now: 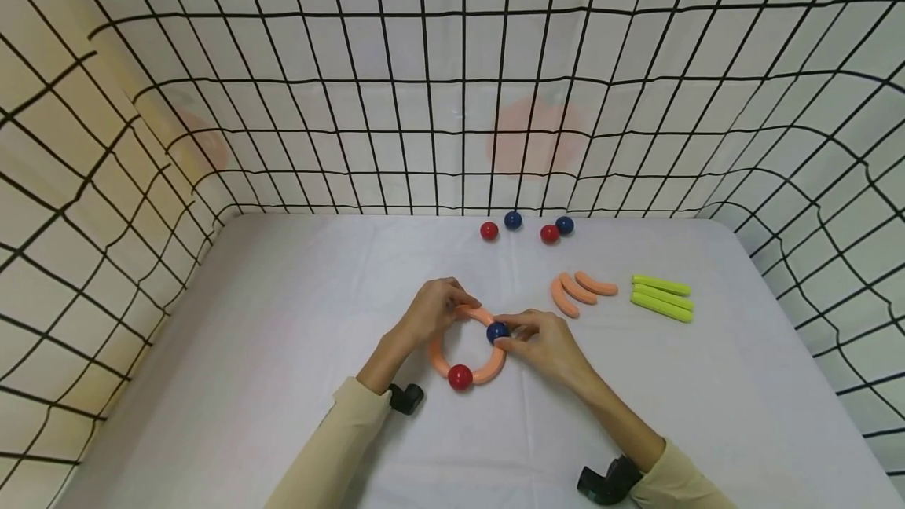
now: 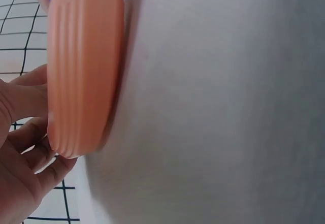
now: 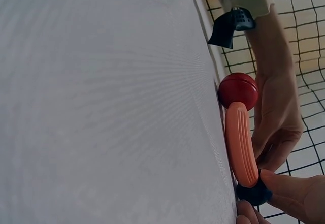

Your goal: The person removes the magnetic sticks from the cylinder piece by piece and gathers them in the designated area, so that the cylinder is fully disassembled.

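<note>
On the white tabletop lies a ring of smooth orange curved sticks [image 1: 488,370] joined by balls. A red ball [image 1: 459,377] sits at its near side, and a blue ball [image 1: 498,332] at its right. My right hand [image 1: 547,342] pinches the blue ball between thumb and fingers. At the ring's upper left, my left hand [image 1: 433,311] holds an orange curved stick and covers part of it. In the left wrist view, ridges run along an orange stick [image 2: 84,71], with fingers at its end. The right wrist view shows one orange stick [image 3: 240,142] between red and blue balls.
Loose red balls [image 1: 489,231] and blue balls [image 1: 513,220] lie at the back. To the right are three separate orange curved sticks [image 1: 563,298] and several yellow-green sticks [image 1: 661,305]. Black wire mesh [image 1: 463,132] borders the back and sides.
</note>
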A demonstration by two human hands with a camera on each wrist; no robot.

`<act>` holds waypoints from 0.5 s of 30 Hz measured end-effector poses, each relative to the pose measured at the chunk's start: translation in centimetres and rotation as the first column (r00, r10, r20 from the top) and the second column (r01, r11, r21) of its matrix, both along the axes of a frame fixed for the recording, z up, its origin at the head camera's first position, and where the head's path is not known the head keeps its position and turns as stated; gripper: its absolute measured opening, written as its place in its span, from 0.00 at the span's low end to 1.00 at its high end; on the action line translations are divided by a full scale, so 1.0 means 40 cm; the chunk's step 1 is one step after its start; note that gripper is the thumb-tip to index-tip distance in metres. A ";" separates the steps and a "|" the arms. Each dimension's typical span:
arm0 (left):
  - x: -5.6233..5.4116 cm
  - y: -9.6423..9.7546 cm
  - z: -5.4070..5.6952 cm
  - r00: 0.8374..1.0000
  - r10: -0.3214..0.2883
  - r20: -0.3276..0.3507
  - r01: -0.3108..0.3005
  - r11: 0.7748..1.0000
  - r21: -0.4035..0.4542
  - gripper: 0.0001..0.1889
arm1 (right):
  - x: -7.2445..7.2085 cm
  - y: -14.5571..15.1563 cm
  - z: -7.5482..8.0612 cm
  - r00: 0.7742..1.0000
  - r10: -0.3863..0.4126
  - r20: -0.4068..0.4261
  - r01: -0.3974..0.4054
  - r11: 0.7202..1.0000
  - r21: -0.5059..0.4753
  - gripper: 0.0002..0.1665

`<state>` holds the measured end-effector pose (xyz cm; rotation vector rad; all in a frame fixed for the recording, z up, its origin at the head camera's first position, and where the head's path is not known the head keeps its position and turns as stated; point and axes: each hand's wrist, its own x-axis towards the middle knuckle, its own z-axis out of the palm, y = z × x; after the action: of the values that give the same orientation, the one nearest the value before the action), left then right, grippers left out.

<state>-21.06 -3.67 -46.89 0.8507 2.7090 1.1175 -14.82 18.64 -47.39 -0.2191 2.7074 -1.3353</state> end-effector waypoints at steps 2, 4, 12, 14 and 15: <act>-0.004 -0.001 -0.002 1.000 0.010 -0.003 -0.010 1.000 0.009 0.10 | 0.000 -0.001 0.003 1.000 -0.002 -0.006 0.002 1.000 0.006 0.21; -0.006 -0.006 -0.005 0.999 0.040 0.001 -0.040 0.999 0.012 0.10 | 0.002 -0.003 0.005 1.000 0.003 -0.011 -0.003 1.000 0.019 0.21; -0.015 -0.029 -0.005 0.987 0.157 0.021 -0.157 0.988 0.006 0.09 | 0.007 -0.007 0.010 1.000 -0.003 0.006 0.003 0.999 0.040 0.21; -0.016 -0.031 -0.003 0.985 0.166 0.044 -0.167 0.986 0.015 0.09 | 0.007 -0.007 0.010 1.000 -0.004 0.009 0.004 0.999 0.036 0.21; -0.015 -0.032 -0.003 0.984 0.171 0.054 -0.173 0.985 0.019 0.09 | 0.008 -0.008 0.010 1.000 -0.006 0.010 0.005 0.999 0.034 0.21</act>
<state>-21.67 -4.94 -47.00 0.5901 2.7750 1.1876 -14.51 18.34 -47.00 -0.2008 2.7219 -1.2864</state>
